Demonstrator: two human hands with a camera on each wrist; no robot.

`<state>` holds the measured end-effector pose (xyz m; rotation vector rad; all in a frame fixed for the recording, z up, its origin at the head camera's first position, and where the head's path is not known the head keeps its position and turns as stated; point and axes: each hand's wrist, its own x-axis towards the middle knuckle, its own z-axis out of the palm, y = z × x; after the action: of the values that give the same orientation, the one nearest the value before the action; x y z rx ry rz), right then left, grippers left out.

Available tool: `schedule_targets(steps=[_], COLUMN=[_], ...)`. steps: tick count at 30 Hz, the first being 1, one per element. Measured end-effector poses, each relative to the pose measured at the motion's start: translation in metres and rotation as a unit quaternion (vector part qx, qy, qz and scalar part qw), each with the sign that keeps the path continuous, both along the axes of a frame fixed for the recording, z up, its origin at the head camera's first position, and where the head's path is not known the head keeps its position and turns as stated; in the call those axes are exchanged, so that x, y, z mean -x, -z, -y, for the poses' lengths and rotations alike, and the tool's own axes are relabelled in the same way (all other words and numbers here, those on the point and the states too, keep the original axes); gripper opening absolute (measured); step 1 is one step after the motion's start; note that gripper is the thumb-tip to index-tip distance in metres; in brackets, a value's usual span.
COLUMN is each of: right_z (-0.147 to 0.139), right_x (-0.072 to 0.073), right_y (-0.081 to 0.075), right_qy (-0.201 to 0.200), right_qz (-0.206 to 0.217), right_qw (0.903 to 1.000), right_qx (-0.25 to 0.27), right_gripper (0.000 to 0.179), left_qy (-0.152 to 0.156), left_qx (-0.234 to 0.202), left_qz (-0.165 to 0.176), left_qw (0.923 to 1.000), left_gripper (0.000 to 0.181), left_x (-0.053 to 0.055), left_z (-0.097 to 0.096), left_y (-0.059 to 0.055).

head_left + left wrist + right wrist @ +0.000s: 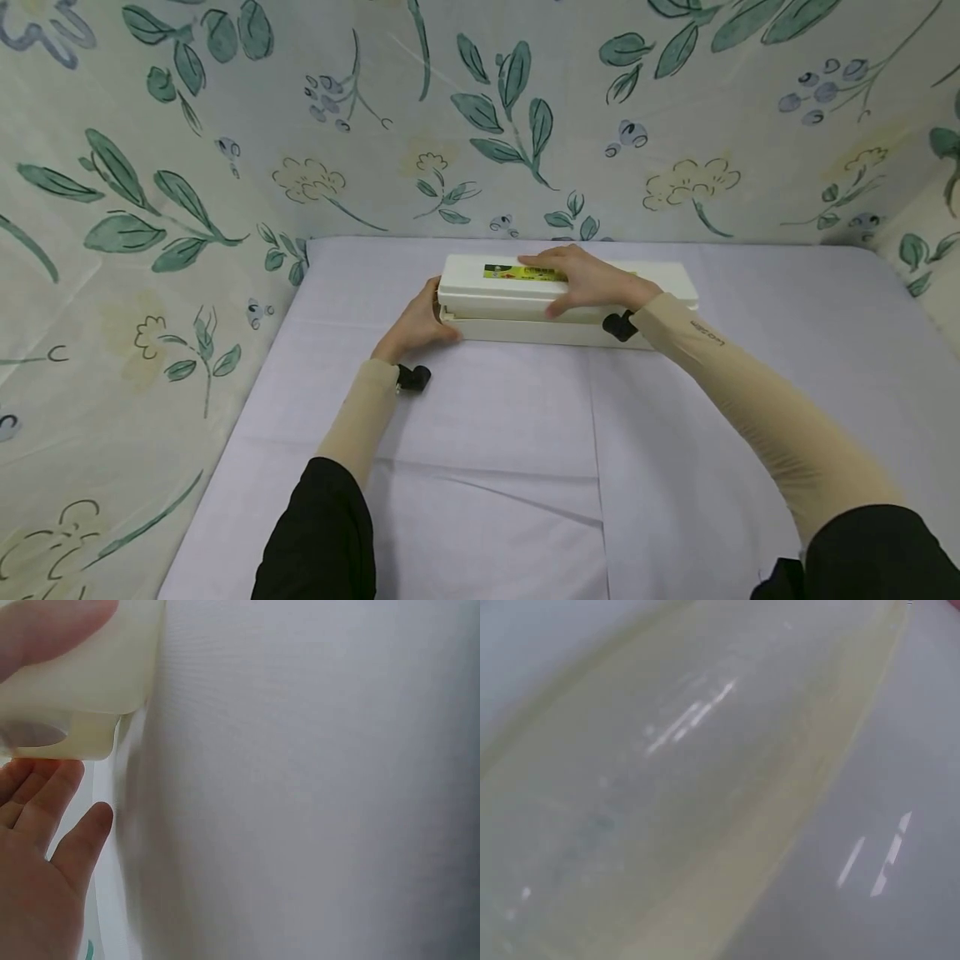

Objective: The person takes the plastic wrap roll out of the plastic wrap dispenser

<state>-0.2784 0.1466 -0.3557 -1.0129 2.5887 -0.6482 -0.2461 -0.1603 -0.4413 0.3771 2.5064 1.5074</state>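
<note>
A long white plastic box (pixel 495 332), which looks like a cling film dispenser, lies across the far part of the table. Its lid (pixel 472 285) carries a yellow-green label (pixel 506 272) and sits slightly raised above the base along the front. My left hand (pixel 418 323) holds the box's left end, thumb at the front and fingers round the end. The left wrist view shows that thumb (pixel 60 630) against the white wall. Across the lid lies my right hand (pixel 592 279), fingers over the top and thumb at the front edge. The right wrist view shows only blurred, glossy white and yellowish surfaces close up.
White cloth (pixel 487 433) with fold creases covers the table. Behind and to the left hangs a curtain (pixel 405 167) printed with leaves and flowers. Dark wrist camera mounts (pixel 413 378) sit at both wrists.
</note>
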Motion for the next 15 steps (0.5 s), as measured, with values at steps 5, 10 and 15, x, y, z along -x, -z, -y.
schedule_targets(steps=[5, 10, 15], right_z=[0.0007, -0.0005, -0.0015], right_x=[0.0001, -0.0016, -0.0033], right_y=[-0.0014, -0.0024, -0.0041], right_qy=[-0.006, 0.004, 0.009], right_qz=[0.002, -0.012, -0.014], right_qw=[1.0, 0.9999, 0.9999], right_qx=[0.007, -0.001, 0.001], right_gripper=[0.093, 0.094, 0.093], left_qy=[0.005, 0.029, 0.044], left_qx=[-0.008, -0.037, -0.044], left_qz=[0.003, -0.009, -0.015], left_qw=[0.9999, 0.9989, 0.998], left_gripper=[0.106, 0.105, 0.105], left_x=[0.0001, 0.0016, 0.0018], left_z=[0.0013, 0.0007, 0.0002], left_y=[-0.0001, 0.0008, 0.0011])
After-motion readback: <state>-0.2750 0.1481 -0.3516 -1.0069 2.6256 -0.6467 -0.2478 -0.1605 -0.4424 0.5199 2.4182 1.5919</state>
